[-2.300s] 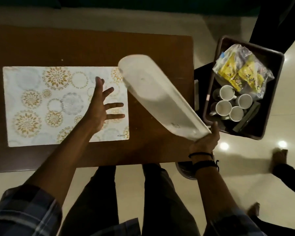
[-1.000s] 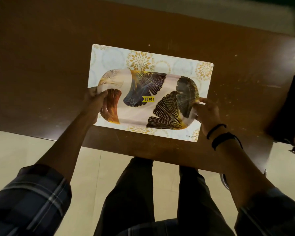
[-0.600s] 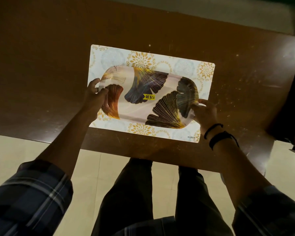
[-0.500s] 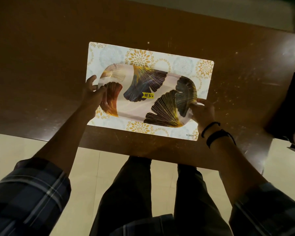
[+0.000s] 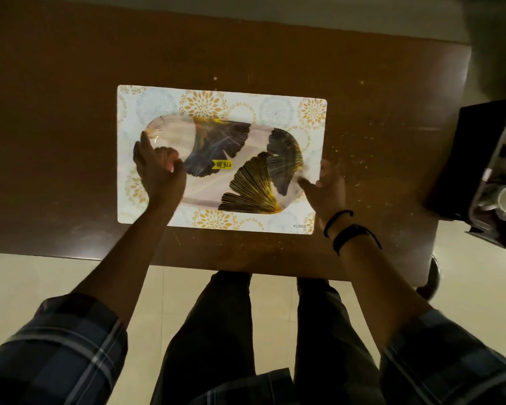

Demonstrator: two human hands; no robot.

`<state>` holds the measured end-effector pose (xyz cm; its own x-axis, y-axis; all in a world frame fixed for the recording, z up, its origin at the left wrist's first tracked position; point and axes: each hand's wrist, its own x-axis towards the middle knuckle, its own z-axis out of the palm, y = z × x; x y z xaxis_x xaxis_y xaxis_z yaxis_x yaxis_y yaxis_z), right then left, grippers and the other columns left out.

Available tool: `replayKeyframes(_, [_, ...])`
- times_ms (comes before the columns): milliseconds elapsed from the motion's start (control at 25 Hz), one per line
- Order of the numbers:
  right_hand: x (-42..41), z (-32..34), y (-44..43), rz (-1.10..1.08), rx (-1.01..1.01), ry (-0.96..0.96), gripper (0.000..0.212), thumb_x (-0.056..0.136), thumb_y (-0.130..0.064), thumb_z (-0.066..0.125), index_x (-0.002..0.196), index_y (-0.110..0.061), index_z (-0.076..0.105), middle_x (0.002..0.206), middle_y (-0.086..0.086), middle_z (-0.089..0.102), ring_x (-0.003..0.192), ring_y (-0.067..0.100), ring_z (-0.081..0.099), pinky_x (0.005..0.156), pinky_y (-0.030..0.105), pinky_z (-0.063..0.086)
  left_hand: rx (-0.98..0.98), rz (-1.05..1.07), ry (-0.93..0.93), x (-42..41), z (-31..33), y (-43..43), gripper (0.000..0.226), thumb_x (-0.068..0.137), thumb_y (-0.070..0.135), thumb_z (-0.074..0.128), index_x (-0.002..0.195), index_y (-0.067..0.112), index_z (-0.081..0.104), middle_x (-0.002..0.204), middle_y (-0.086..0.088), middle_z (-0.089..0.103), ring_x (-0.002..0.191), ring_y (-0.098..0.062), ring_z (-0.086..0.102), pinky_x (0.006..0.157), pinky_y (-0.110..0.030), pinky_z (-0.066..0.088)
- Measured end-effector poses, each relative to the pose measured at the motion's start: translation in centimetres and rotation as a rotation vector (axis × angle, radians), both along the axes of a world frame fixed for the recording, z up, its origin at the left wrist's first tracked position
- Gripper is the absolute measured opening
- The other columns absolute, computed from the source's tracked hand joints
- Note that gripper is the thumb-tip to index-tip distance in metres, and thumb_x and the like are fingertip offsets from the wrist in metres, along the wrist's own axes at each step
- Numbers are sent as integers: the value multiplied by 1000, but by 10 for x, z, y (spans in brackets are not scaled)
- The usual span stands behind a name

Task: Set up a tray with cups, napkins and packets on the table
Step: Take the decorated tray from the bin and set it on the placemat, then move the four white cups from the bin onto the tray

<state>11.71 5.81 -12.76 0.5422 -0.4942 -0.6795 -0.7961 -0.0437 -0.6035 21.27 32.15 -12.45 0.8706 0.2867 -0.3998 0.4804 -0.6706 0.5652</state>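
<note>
Both hands had let go: the left hand lay loosely curled over the tray, the right hand hung open beside it. That tray rested flat on the placemat, table beneath.

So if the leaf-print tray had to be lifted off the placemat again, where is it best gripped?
Probably at its two short rounded ends, one hand from each side. The tray lies flat and long across the placemat, and the left hand and right hand already sit at those ends.
</note>
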Motion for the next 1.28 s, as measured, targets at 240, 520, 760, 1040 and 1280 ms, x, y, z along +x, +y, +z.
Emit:
replayKeyframes(240, [-43,29,-52,-225,8,-83,75,87,-12,69,149,-15,27,124,2,46,111,17,50,93,31,48,-166,-349,-80,-57,30,-124,73,88,3,58,151,2,20,158,-22,20,148,-35,19,119,-40,24])
replayKeyframes(520, [-114,51,-167,-492,-213,-92,72,86,-10,68,147,-15,29,140,13,43,121,26,51,101,36,47,-280,-696,-35,-113,46,-263,67,94,15,56,152,14,23,159,-12,26,147,-27,23,118,-41,27])
replayKeyframes(760, [-157,43,-251,-619,-321,-53,68,81,-11,71,141,-10,39,138,14,48,123,27,52,105,46,45,-355,-897,71,-145,48,-350,63,95,19,55,151,22,26,159,-5,27,148,-23,24,117,-50,33])
replayKeyframes(1040, [-175,19,-326,-536,-385,6,57,79,-16,70,132,-7,50,129,15,55,113,32,59,98,40,50,-248,-1133,85,-167,37,-456,58,95,16,56,148,21,34,154,-1,35,144,-21,28,118,-37,28])
replayKeyframes(1280, [-169,1,-344,-127,-595,51,77,75,-39,75,140,-12,42,139,16,39,132,33,34,104,36,34,-65,-1479,-89,-138,16,-540,67,91,2,53,151,16,26,159,-4,26,147,-26,20,119,-36,20])
